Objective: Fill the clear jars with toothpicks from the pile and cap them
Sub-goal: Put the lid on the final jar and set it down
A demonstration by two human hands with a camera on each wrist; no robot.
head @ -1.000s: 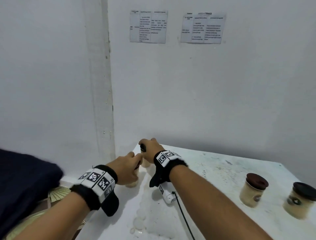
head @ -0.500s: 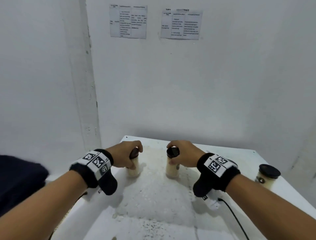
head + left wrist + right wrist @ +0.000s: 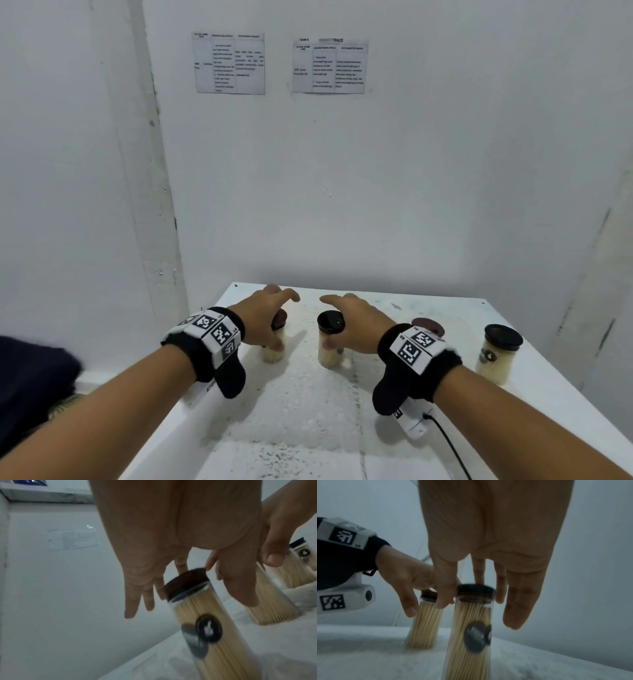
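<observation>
Head view showed four capped jars packed with toothpicks standing on the white table [image 3: 394, 428], low in the frame. At lower centre-left, the left hand [image 3: 265, 313] hung over the left jar [image 3: 274, 346], fingers spread loosely and clamped on nothing. At centre, the right hand [image 3: 356, 325] hovered beside the middle jar [image 3: 330, 339], fingers extended and also gripping nothing. Two more jars [image 3: 498, 354] stood at lower right. Two printed sheets [image 3: 229, 63] hung on the wall, upper centre.

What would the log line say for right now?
left hand: open over brown-lid jar | right hand: open over black-lid jar | both jars: full, capped, upright
</observation>
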